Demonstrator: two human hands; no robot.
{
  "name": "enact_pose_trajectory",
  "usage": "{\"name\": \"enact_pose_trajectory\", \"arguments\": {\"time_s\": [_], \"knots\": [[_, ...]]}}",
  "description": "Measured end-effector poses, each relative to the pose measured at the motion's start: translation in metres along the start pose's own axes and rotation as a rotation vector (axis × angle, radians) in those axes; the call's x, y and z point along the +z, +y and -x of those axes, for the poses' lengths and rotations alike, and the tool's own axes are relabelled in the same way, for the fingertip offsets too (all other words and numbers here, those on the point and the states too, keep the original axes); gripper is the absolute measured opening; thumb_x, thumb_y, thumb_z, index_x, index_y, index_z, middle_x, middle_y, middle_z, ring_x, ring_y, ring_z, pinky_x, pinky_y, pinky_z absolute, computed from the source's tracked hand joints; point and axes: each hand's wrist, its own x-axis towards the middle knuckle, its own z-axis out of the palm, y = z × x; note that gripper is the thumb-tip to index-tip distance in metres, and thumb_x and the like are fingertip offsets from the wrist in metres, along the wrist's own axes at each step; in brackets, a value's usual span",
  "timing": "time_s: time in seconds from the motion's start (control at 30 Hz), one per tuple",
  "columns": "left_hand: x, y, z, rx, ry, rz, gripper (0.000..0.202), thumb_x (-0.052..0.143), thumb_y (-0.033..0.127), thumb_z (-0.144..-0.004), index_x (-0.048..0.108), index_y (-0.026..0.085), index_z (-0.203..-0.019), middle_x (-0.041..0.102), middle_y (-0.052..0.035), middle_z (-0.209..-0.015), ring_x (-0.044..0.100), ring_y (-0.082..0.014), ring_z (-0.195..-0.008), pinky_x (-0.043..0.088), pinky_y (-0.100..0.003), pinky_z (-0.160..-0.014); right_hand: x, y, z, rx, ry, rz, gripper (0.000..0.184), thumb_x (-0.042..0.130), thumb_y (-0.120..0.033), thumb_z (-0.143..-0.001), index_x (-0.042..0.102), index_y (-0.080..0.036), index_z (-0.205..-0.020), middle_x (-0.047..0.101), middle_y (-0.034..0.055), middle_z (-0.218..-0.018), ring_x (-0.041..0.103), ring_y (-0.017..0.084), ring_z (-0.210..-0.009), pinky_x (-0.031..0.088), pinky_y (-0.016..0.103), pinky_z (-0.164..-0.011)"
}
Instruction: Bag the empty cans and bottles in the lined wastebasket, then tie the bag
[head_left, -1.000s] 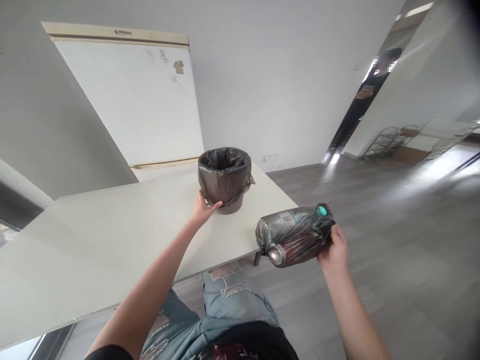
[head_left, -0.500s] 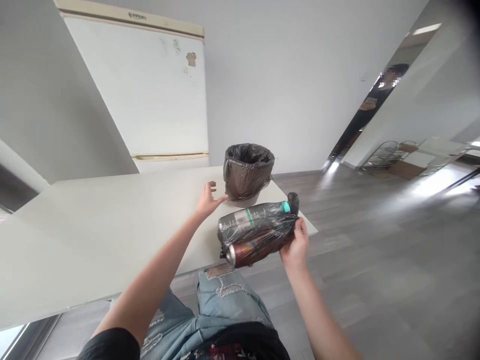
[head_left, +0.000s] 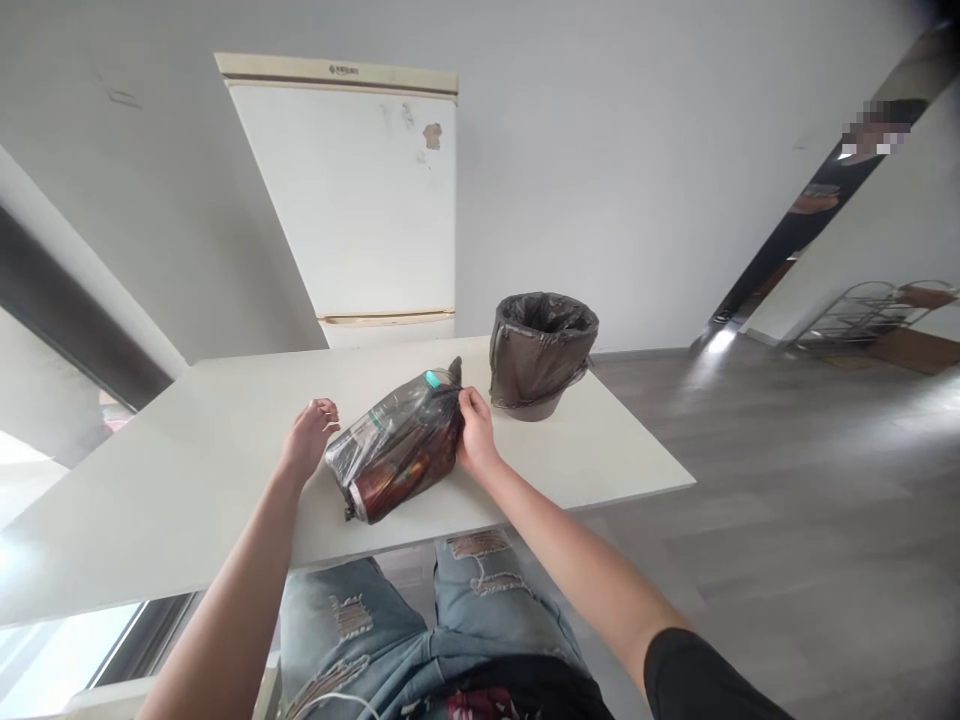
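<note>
A dark see-through plastic bag (head_left: 397, 450) with bottles inside lies on the white table (head_left: 187, 480); a teal cap shows at its far end and a brown can at its near end. My right hand (head_left: 474, 432) grips the gathered top of the bag. Just left of the bag, my left hand (head_left: 309, 440) hovers over the table with its fingers loosely apart, holding nothing. A small bin (head_left: 541, 352) lined with a black bag stands upright on the table, a little beyond and right of my right hand.
A white refrigerator (head_left: 360, 190) stands against the wall behind the table. The table's right edge drops to grey wood floor (head_left: 787, 480). A person stands in a doorway at far right (head_left: 817, 200), near a wire rack (head_left: 870, 310). My knees are under the table's near edge.
My right hand carried the bag of bottles from beside the table leftward and set it on the tabletop. My left hand let go of the bin and drew back to the left.
</note>
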Motion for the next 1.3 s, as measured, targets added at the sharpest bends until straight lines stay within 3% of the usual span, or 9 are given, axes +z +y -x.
{"name": "enact_pose_trajectory", "arguments": {"time_s": [0.23,0.37,0.47,0.6,0.73,0.93,1.07,1.2,1.3], "knots": [[0.023,-0.001,0.021,-0.183,-0.184,0.043,0.066,0.069,0.076,-0.086,0.071,0.019,-0.120,0.074,-0.0133,-0.121,0.071,-0.0294,-0.104,0.060,-0.041,-0.088,0.020,0.041,-0.036,0.135,-0.200,0.208,0.049,0.075,-0.064,-0.080,0.049,-0.024,-0.072,0.047,-0.0048,-0.072,0.042,0.015,-0.074,0.040,0.026,-0.069],[0.018,0.002,0.021,-0.185,-0.148,0.106,0.066,0.066,0.079,-0.087,0.072,0.019,-0.115,0.073,-0.0129,-0.123,0.071,-0.0294,-0.102,0.060,-0.043,-0.087,0.018,0.047,-0.031,0.237,-0.337,0.244,0.047,0.074,-0.068,-0.081,0.060,-0.024,-0.083,0.062,-0.0033,-0.076,0.053,0.017,-0.075,0.046,0.028,-0.071],[0.008,0.005,0.017,-0.163,-0.103,0.138,0.068,0.068,0.081,-0.083,0.071,0.019,-0.110,0.072,-0.0126,-0.121,0.070,-0.0281,-0.102,0.059,-0.041,-0.086,0.015,0.050,-0.031,0.248,-0.345,0.283,0.046,0.085,-0.061,-0.072,0.060,-0.022,-0.078,0.060,-0.0045,-0.070,0.052,0.016,-0.071,0.043,0.027,-0.066],[-0.005,0.006,0.011,-0.068,0.083,0.159,0.063,0.071,0.080,-0.078,0.067,0.021,-0.098,0.071,-0.0109,-0.108,0.067,-0.0254,-0.101,0.056,-0.036,-0.083,0.009,0.058,-0.038,0.159,-0.142,0.262,0.047,0.082,-0.058,-0.073,0.051,-0.024,-0.077,0.053,-0.0065,-0.070,0.048,0.015,-0.072,0.041,0.026,-0.066],[-0.012,0.002,0.010,0.091,0.343,0.008,0.045,0.062,0.067,-0.088,0.061,0.022,-0.090,0.063,-0.0064,-0.092,0.060,-0.0187,-0.084,0.046,-0.031,-0.071,-0.003,0.062,-0.045,0.089,0.037,0.203,0.046,0.072,-0.064,-0.080,0.045,-0.026,-0.084,0.056,-0.0050,-0.077,0.052,0.017,-0.077,0.046,0.028,-0.072],[-0.010,-0.001,0.016,0.259,0.508,-0.229,0.023,0.062,0.045,-0.094,0.064,0.022,-0.091,0.054,-0.0022,-0.090,0.047,-0.0151,-0.077,0.040,-0.028,-0.071,-0.011,0.058,-0.049,0.066,0.081,0.157,0.041,0.070,-0.058,-0.081,0.046,-0.026,-0.088,0.061,-0.0026,-0.089,0.057,0.018,-0.090,0.049,0.028,-0.078],[0.003,-0.002,0.022,0.413,0.421,-0.546,0.025,0.055,0.045,-0.102,0.064,0.022,-0.094,0.058,-0.0027,-0.087,0.051,-0.0172,-0.078,0.044,-0.030,-0.074,-0.006,0.052,-0.044,0.127,-0.113,0.160,0.040,0.079,-0.052,-0.076,0.050,-0.025,-0.081,0.062,-0.0021,-0.084,0.059,0.018,-0.084,0.050,0.028,-0.071],[0.028,-0.011,0.029,0.586,0.124,-0.766,0.021,0.061,0.042,-0.101,0.067,0.023,-0.108,0.062,-0.0050,-0.098,0.059,-0.0185,-0.085,0.052,-0.032,-0.080,-0.002,0.045,-0.037,0.223,-0.377,0.171,0.032,0.080,-0.049,-0.076,0.065,-0.022,-0.084,0.067,0.0022,-0.087,0.064,0.021,-0.085,0.055,0.032,-0.069],[0.041,-0.021,0.030,0.651,-0.077,-0.885,0.044,0.078,0.039,-0.089,0.066,0.025,-0.129,0.060,-0.0087,-0.115,0.063,-0.0224,-0.099,0.057,-0.037,-0.090,-0.001,0.042,-0.033,0.243,-0.661,0.274,0.034,0.075,-0.049,-0.082,0.075,-0.020,-0.100,0.074,0.0066,-0.100,0.069,0.025,-0.095,0.061,0.038,-0.079]]}}
